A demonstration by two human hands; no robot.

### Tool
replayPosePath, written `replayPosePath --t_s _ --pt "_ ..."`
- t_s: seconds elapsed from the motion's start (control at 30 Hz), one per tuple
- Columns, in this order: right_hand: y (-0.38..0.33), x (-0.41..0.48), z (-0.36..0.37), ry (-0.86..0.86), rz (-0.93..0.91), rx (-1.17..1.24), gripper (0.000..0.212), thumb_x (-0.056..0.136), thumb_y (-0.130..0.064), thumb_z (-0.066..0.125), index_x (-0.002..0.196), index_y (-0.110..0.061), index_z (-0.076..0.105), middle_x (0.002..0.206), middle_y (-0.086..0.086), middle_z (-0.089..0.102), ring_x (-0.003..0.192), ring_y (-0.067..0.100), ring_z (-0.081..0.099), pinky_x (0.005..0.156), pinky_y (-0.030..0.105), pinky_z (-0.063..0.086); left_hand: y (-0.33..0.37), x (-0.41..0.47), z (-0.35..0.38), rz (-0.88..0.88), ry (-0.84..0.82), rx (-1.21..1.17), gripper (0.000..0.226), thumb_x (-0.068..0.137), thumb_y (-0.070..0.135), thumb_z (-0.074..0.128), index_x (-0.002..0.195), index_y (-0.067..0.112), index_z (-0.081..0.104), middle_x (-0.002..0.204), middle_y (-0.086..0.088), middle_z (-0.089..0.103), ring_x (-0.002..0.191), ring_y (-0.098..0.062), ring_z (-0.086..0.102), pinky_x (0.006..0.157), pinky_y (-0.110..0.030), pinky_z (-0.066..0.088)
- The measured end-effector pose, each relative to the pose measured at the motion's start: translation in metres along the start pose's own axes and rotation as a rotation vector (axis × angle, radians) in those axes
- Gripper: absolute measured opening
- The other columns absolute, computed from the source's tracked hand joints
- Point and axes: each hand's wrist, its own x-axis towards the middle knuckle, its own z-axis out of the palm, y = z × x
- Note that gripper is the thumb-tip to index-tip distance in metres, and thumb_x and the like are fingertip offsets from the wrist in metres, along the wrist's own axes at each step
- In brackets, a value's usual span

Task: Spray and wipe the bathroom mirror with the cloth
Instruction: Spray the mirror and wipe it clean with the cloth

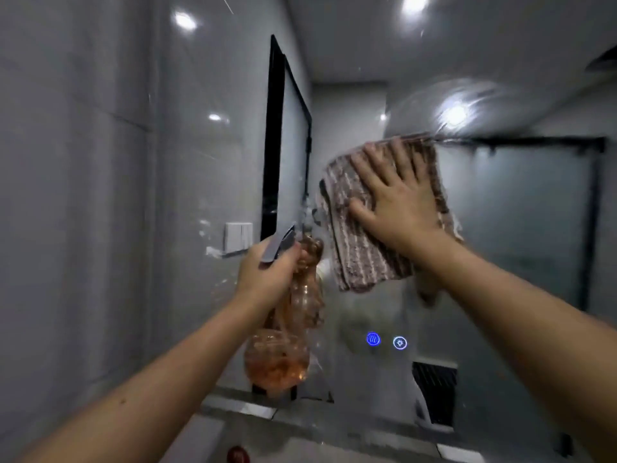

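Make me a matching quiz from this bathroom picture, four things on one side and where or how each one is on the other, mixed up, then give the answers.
Things:
1. cloth
2. spray bottle
3. light switch
4. two glowing blue buttons

Places or states:
A. on the grey wall left of the mirror
B. pressed flat against the glass under the right hand
C. lit on the lower part of the mirror
D. gripped in the left hand, amber liquid in its lower part

Pairs: 1-B, 2-D, 3-A, 4-C
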Motion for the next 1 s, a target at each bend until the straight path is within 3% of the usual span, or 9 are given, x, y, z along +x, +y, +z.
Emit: replayPosePath --t_s 0.1,0.27,0.33,0.43,0.53,0.63,0.73,0.83,1.0 --pt "-0.032 -0.047 0.022 0.021 -0.167 0.036 0.060 0.083 -0.047 0.040 0.138 -0.025 0.042 0.146 0.000 0.038 0.138 0.026 0.025 0.112 0.040 0.006 0.000 -0.003 -0.001 0.046 0.037 0.033 0.029 0.070 0.028 0.058 0.080 0.002 0.067 0.080 -0.016 0.069 0.085 -0.034 0.064 0.072 -0.038 0.046" --pt "0.004 -0.132 0.022 -0.113 -0.357 0.028 0.062 0.083 -0.052 0.039 0.140 -0.028 0.036 0.145 -0.004 0.037 0.138 0.017 0.019 0.112 0.039 0.009 -0.003 -0.017 0.004 -0.016 -0.011 0.040 0.015 0.085 0.011 0.055 0.076 0.010 0.068 0.079 -0.009 0.070 0.076 -0.026 0.064 0.069 -0.033 0.050" --pt "0.030 -0.120 0.014 -0.065 -0.295 -0.001 0.062 0.082 -0.053 0.038 0.139 -0.028 0.037 0.144 -0.004 0.038 0.137 0.019 0.023 0.111 0.041 0.012 -0.002 -0.014 0.004 -0.037 -0.057 0.002 0.017 0.088 0.011 0.052 0.082 0.001 0.064 0.075 -0.011 0.063 0.065 -0.022 0.052 0.054 -0.024 0.041" --pt "0.047 -0.068 0.000 0.015 -0.073 -0.008 0.063 0.081 -0.052 0.036 0.138 -0.026 0.040 0.144 0.000 0.041 0.136 0.024 0.026 0.111 0.039 0.012 0.004 -0.003 0.000 -0.031 -0.051 -0.065 0.021 0.082 0.017 0.053 0.094 0.005 0.067 0.077 -0.016 0.059 0.068 -0.025 0.050 0.057 -0.031 0.039" --pt "0.025 -0.012 -0.005 0.018 0.075 -0.007 0.069 0.081 -0.059 0.021 0.145 -0.032 0.020 0.154 -0.004 0.018 0.142 0.023 0.006 0.112 0.038 -0.005 0.003 0.007 -0.011 -0.034 0.017 -0.077 0.014 0.085 0.013 0.053 0.087 0.017 0.066 0.075 -0.013 0.055 0.070 -0.024 0.048 0.058 -0.030 0.039" --pt "-0.018 0.007 0.008 0.014 0.072 -0.019 0.068 0.083 -0.061 0.018 0.146 -0.036 0.006 0.156 -0.007 0.003 0.142 0.021 -0.008 0.111 0.039 -0.013 -0.007 0.009 -0.018 -0.016 0.107 -0.033 0.015 0.088 0.013 0.056 0.081 0.002 0.063 0.058 -0.001 0.050 0.051 -0.013 0.043 0.041 -0.018 0.034" --pt "-0.046 -0.016 0.023 0.017 -0.123 0.023 0.065 0.084 -0.057 0.025 0.144 -0.032 0.025 0.153 -0.003 0.023 0.142 0.022 0.008 0.113 0.043 -0.001 -0.011 0.003 -0.019 0.037 0.121 0.015 0.022 0.088 0.014 0.058 0.071 0.000 0.058 0.046 0.004 0.051 0.043 -0.006 0.045 0.043 -0.021 0.037" --pt "-0.027 -0.034 0.023 0.047 -0.267 0.064 0.060 0.083 -0.054 0.036 0.138 -0.030 0.041 0.145 -0.004 0.038 0.138 0.021 0.023 0.113 0.042 0.008 -0.002 -0.001 -0.006 0.054 0.120 -0.019 0.020 0.088 0.011 0.057 0.079 -0.006 0.062 0.069 -0.023 0.063 0.062 -0.025 0.057 0.059 -0.035 0.048" --pt "0.037 -0.062 0.005 0.081 -0.086 0.053 0.058 0.083 -0.054 0.040 0.136 -0.031 0.044 0.144 -0.006 0.041 0.137 0.020 0.020 0.113 0.042 0.002 0.017 -0.010 0.037 0.091 0.063 -0.074 0.033 0.086 0.007 0.055 0.054 0.011 0.049 0.038 0.010 0.046 0.036 -0.003 0.038 0.039 -0.016 0.031"
